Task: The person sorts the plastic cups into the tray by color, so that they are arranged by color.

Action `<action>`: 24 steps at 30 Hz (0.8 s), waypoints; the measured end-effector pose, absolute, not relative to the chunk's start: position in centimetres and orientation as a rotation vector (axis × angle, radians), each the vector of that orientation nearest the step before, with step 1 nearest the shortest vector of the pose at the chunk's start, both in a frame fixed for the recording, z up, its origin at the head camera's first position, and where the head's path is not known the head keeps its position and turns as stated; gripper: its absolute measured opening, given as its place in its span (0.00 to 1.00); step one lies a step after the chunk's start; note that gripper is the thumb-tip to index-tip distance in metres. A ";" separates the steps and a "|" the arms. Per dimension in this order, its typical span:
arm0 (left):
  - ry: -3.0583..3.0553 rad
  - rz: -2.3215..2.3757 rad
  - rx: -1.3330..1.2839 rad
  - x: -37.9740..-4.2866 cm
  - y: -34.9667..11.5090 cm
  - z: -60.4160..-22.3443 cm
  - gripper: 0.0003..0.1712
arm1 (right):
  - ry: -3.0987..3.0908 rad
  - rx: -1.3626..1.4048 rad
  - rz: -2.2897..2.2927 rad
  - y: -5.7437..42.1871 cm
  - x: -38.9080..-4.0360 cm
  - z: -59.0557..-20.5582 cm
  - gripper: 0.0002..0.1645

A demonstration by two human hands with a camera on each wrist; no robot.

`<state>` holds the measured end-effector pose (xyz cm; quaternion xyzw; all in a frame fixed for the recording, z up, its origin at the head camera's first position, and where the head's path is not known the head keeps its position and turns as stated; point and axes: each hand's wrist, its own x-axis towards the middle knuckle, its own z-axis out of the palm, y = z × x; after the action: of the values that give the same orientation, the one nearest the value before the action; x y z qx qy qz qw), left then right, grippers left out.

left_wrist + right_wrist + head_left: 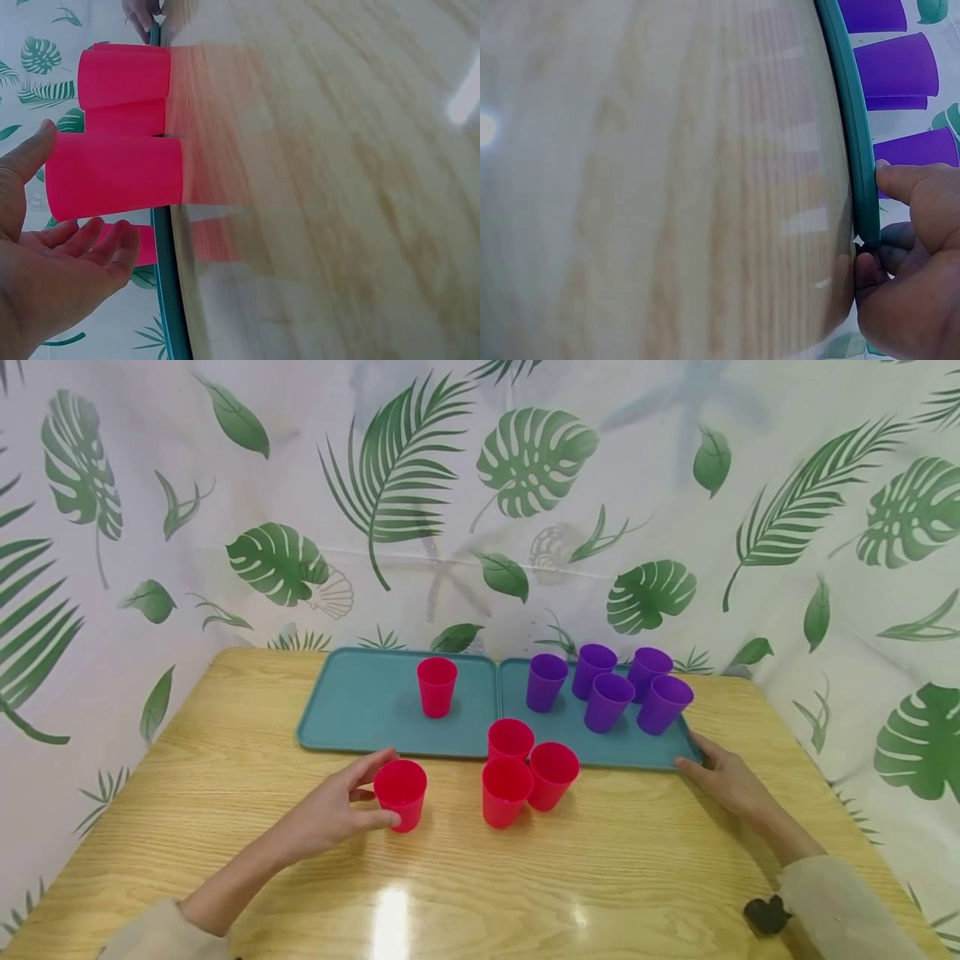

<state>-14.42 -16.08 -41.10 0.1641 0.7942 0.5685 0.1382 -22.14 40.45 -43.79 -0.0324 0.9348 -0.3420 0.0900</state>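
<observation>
My left hand [330,814] is around the left side of a red cup [401,795] that stands upright on the table, thumb in front and fingers behind. In the left wrist view, the fingers [112,244] are loosely bent, with a gap between them and that cup [116,176]. My right hand [723,777] grips the near right corner of the right teal tray [517,689]. Its thumb lies on the rim and its other fingers are curled at the corner in the right wrist view. Several purple cups [609,703] stand upright on this tray.
Three red cups [504,793] stand clustered on the wooden table [600,885], in front of where the trays meet. One red cup [437,687] is upright on the left teal tray [360,702]. A leaf-patterned curtain [465,485] hangs behind. A dark object [767,915] is beside the right sleeve.
</observation>
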 end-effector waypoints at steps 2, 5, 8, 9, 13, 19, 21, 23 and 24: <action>2.294 1.642 0.461 -14.4 -16.0 -41.3 0.50 | 2.776 -0.094 -1.023 40.4 -22.2 -43.8 0.51; 2.283 1.648 0.452 -14.4 -15.8 -41.5 0.49 | 2.767 -0.085 -1.033 40.5 -22.1 -43.9 0.51; 2.280 1.650 0.456 -14.4 -15.7 -41.7 0.48 | 2.759 -0.077 -1.041 40.5 -22.1 -43.9 0.51; 2.276 1.656 0.459 -14.4 -15.6 -41.8 0.47 | 2.759 -0.078 -1.042 40.5 -22.1 -43.9 0.51; 2.288 1.681 0.467 -14.4 -15.5 -41.9 0.45 | 2.764 -0.090 -1.047 40.5 -22.0 -43.8 0.51; 2.277 1.727 0.484 -14.4 -15.5 -42.0 0.42 | 2.767 -0.097 -1.047 40.4 -22.0 -43.8 0.50; 2.273 1.731 0.489 -14.4 -15.5 -42.2 0.42 | 2.770 -0.098 -1.045 40.3 -22.0 -43.8 0.50; 2.278 1.727 0.501 -14.4 -15.6 -42.3 0.41 | 2.772 -0.101 -1.048 40.3 -22.0 -43.7 0.50; 2.280 1.722 0.505 -14.4 -15.6 -42.4 0.40 | 2.775 -0.104 -1.046 40.3 -21.9 -43.7 0.50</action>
<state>-14.40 -15.60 -42.36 0.1727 0.7802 0.5892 0.1196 -21.94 40.31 -43.71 -0.0349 0.9316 -0.3512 0.0872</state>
